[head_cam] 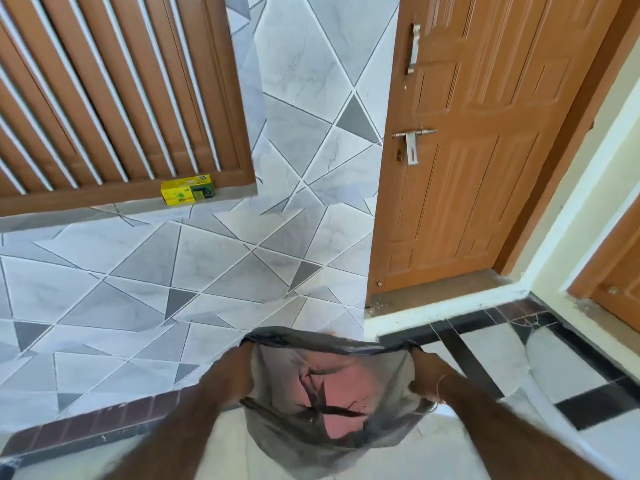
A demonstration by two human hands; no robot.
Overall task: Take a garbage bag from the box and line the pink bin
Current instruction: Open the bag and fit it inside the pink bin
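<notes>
Hands: left [239, 368], right [424, 374] grip garbage bag [277, 424] mouth | pink bin [349, 386] shows through

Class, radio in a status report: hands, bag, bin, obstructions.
Left hand and right hand grip garbage bag mouth, spread open. Pink bin shows through bag. Yellow box on ledge. Nothing blocking.

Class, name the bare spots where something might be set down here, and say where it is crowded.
Bare floor right of the garbage bag; window ledge left of the yellow box. Crowded: both hands, left hand, right hand, grip the bag over the pink bin.
</notes>
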